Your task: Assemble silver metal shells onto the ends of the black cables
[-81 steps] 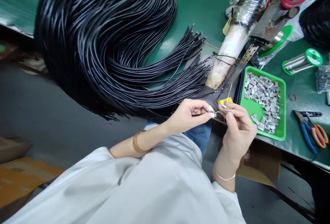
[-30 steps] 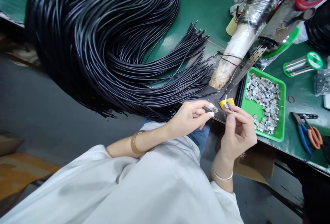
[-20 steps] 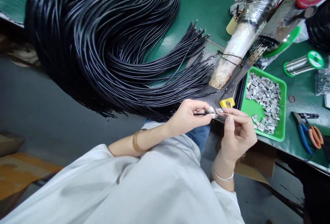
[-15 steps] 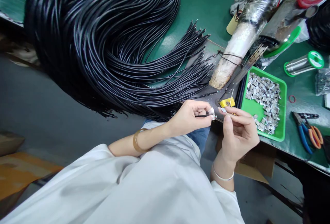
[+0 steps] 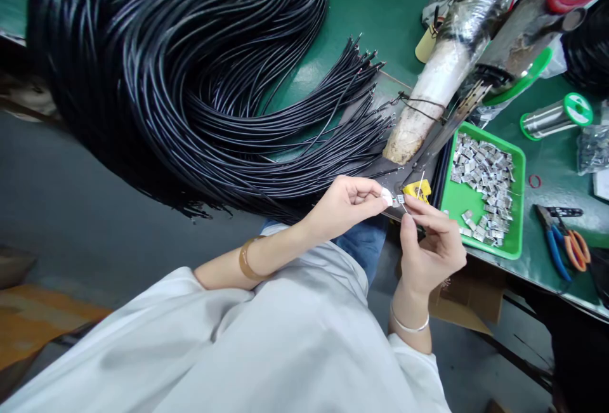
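Note:
My left hand [image 5: 340, 205] is closed in a pinch at the front edge of the bench, a white cover on one fingertip. Its fingers grip the end of a black cable, which is mostly hidden now. My right hand [image 5: 431, 245] pinches a small silver metal connector [image 5: 400, 199] right at the left fingertips; whether cable and connector touch, I cannot tell. A thin pale stick [image 5: 421, 183] shows by the right fingers, near a yellow block [image 5: 419, 191] just behind. To the left spreads a large bundle of black cables [image 5: 190, 102], their stripped ends toward my hands.
A green tray [image 5: 518, 210] of silver connectors [image 5: 485, 169] stands right of my hands. Beyond it are a solder spool [image 5: 554, 118], blue-handled pliers [image 5: 554, 245] and orange-handled cutters [image 5: 576, 251]. A wrapped pipe [image 5: 423, 105] slants down behind the yellow block.
My right hand has moved left, bringing the connector up to the left fingertips. The gap between the hands has closed, and the cable in the left hand shows less.

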Tool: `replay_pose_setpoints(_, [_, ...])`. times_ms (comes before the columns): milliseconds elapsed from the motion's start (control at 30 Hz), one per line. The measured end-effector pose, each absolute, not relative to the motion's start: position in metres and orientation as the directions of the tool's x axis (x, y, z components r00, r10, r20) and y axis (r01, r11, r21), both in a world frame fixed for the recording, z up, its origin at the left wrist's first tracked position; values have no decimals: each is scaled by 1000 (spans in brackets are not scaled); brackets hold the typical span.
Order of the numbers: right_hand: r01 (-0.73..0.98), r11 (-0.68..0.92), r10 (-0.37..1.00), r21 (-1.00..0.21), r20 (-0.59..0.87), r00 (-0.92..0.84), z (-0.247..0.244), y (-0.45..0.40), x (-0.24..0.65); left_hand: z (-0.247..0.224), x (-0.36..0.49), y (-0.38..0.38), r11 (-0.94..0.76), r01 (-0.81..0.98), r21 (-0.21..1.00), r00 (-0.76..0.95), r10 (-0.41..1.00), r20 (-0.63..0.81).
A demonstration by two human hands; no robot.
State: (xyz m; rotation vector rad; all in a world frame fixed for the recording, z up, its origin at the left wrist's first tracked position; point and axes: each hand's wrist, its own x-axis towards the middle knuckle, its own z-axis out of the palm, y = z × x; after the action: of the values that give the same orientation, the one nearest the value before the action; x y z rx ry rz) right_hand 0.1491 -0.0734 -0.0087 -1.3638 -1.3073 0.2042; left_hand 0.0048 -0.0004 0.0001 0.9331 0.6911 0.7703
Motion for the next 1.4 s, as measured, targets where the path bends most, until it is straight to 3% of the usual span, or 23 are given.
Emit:
replay_pose_setpoints(233, [751,333,711,-571,675,198,-17,-73,152,0,10,2,331,-270,904,494,854,-165])
replay_pose_setpoints(500, [691,273,756,-669,593,276,-14,-65,150,-1,18,5,237,-217,947,400,907,-136])
replay_pose_setpoints(667, [696,265,763,-667,586,271,-4,-63,148,-1,19,6,218,-257,942,375,920,-111])
replay_pose_setpoints(933, [670,265,764,-693,575,292,-4,-66,146,1,13,7,236,-222,946,452,884,-115])
replay_pose_setpoints(1200, [769,258,742,-585,630,230,-5,-67,150,2,12,5,298,-229,927,429,886,-179])
replay_pose_setpoints(1400, [816,279,710,-506,681,179,-6,-63,151,-3,17,6,241,-291,926,425,900,-101])
